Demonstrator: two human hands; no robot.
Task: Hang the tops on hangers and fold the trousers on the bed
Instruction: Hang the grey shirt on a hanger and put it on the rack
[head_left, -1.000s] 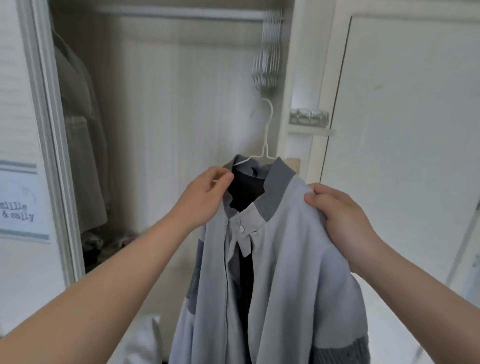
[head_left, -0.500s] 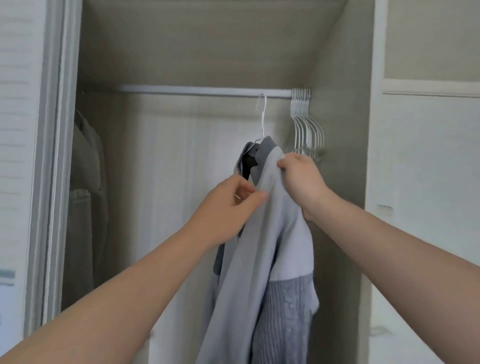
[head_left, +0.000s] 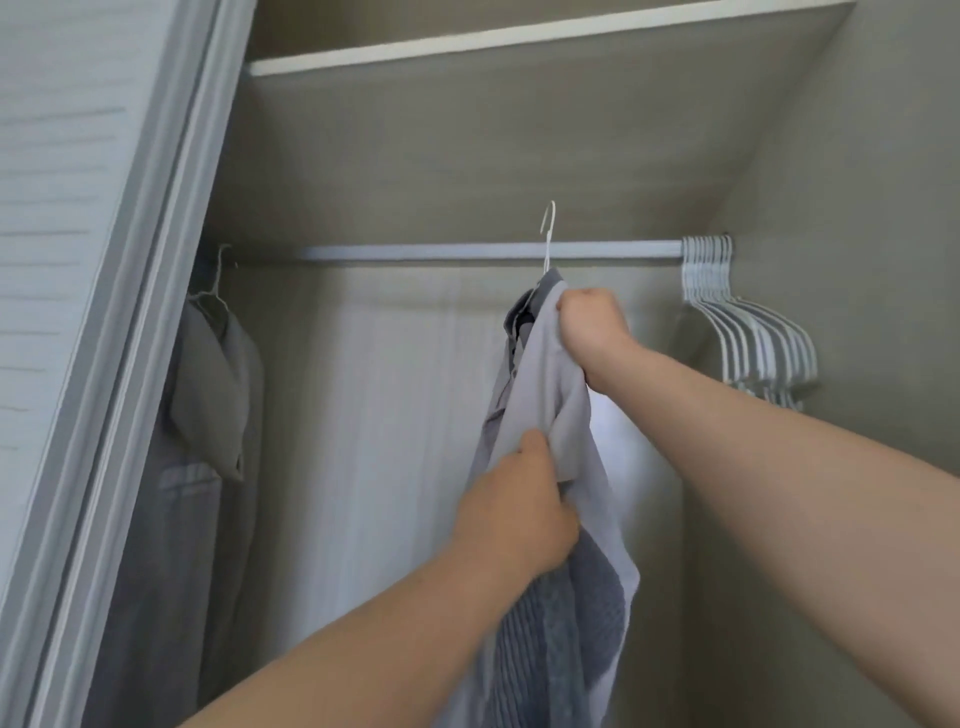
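Note:
A light grey top (head_left: 540, 384) with darker ribbed knit sleeves hangs from a white wire hanger (head_left: 548, 236). The hanger's hook rises just above the wardrobe rail (head_left: 415, 252), in front of it. My right hand (head_left: 589, 325) grips the top at the shoulder near the collar, high up by the rail. My left hand (head_left: 514, 512) is closed on the front of the top lower down. The hanger's shoulders are hidden inside the garment.
A grey-green garment (head_left: 208, 384) hangs on a hanger at the rail's left end. A bunch of several empty white hangers (head_left: 743, 322) hangs at the right end. A sliding door frame (head_left: 130, 332) borders the left; a shelf (head_left: 519, 36) sits above.
Both hands have lifted the top on its hanger up to the rail inside the wardrobe. My left hand has slid lower on the garment's front.

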